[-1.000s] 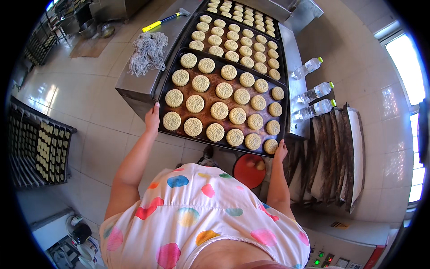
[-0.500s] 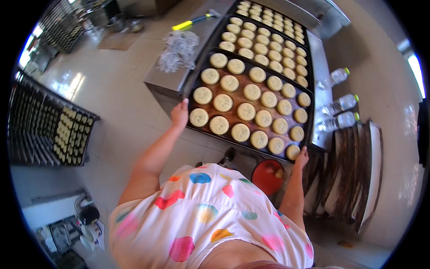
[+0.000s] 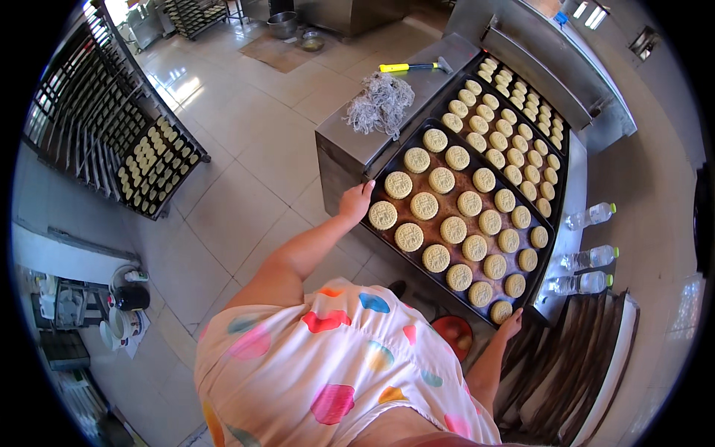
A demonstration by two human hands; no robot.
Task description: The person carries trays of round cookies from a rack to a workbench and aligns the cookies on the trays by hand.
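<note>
A dark baking tray (image 3: 447,203) lies tilted across my view, carrying rows of round, pale mooncakes (image 3: 453,230) with stamped tops and ridged edges. My left hand (image 3: 357,201) is closed on its left edge near the front corner. At the near right corner, my right hand (image 3: 510,325) grips the rim, its fingers partly hidden by the tray. The far side of this tray meets a second tray of mooncakes (image 3: 508,155), with more small cakes (image 3: 500,79) in rows beyond. The trays lie along a steel worktop (image 3: 357,141).
Grey-white shreds (image 3: 381,103) and a yellow-handled scraper (image 3: 410,67) lie on the worktop's left. Clear bottles (image 3: 590,258) line its right side, above stacked dark boards (image 3: 573,357). A red bucket (image 3: 451,333) stands below. A tray rack (image 3: 112,119) is at far left.
My view has turned, so the worktop, trays and rack appear shifted to the right. Both hands keep hold of the same tray, and the mooncakes stay in their rows.
</note>
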